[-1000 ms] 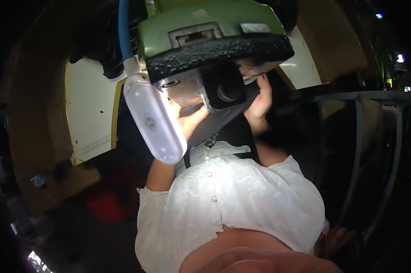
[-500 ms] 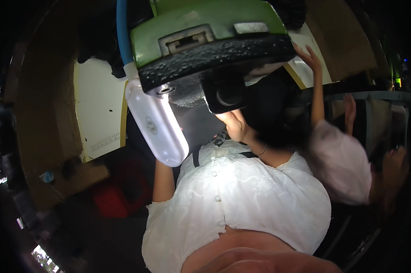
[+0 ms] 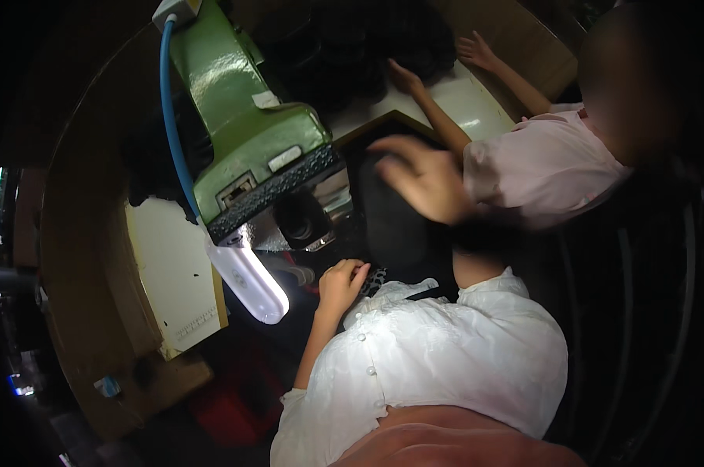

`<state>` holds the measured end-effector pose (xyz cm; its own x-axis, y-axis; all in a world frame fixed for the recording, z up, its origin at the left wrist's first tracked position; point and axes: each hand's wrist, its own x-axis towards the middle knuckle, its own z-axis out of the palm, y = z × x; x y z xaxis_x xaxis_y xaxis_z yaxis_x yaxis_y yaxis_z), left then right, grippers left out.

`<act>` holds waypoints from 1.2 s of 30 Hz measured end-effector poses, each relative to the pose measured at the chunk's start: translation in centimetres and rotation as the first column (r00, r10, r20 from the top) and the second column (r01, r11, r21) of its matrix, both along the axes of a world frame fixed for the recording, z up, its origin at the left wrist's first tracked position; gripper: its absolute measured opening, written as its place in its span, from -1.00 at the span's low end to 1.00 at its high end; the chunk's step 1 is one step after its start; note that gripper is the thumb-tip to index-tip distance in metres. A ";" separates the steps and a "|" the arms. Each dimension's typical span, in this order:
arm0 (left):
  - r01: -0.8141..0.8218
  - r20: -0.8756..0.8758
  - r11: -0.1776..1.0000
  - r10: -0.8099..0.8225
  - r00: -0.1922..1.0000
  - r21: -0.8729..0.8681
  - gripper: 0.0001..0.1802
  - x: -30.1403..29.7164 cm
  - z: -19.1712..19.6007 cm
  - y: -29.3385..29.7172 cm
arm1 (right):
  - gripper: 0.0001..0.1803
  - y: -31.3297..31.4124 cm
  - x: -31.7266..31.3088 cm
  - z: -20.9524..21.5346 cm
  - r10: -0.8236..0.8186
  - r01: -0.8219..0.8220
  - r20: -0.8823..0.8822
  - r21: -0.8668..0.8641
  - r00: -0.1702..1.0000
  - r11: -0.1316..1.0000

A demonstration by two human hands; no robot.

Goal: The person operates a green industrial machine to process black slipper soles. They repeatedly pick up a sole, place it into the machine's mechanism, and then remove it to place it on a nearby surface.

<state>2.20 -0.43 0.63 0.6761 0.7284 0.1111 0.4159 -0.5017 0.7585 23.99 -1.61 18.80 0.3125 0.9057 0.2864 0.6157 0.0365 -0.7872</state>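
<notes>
You are settling dark fabric (image 3: 395, 226) under the sewing machine (image 3: 251, 148): left hand (image 3: 340, 284) curled on it, right hand (image 3: 422, 179) spread open above; next, flatten it.

Left hand (image 3: 342, 285) curling loosely, fingers (image 3: 357, 270) bending inward and pointing toward upper right, bare forearm rising from the short white sleeve below. Right hand (image 3: 424, 180) lifting higher and farther forward, blurring in the frame, palm facing down, fingers (image 3: 391, 145) spreading open and gripping nothing, forearm showing only just above the white sleeve.
</notes>
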 end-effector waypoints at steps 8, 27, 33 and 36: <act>-0.185 -0.023 0.976 0.183 0.983 -0.119 -0.82 -2.6 -0.7 1.4 | -0.51 3.5 1.0 6.3 0.033 0.488 -0.586 0.704 0.810 0.515; -0.930 0.195 0.323 0.914 0.355 0.176 -0.19 -8.6 7.7 27.8 | -0.66 4.8 -4.8 -13.0 0.184 -0.164 -0.198 0.111 0.963 0.980; -0.906 0.315 0.326 0.860 0.402 0.269 -0.51 -12.0 6.0 29.2 | -0.72 4.7 -3.0 -13.3 0.072 -0.055 -0.252 0.074 0.965 0.996; -0.919 0.572 0.364 0.727 0.380 0.148 -0.67 -12.1 7.1 23.0 | -0.78 3.8 -0.5 -14.7 0.042 -0.021 -0.480 0.048 0.876 0.999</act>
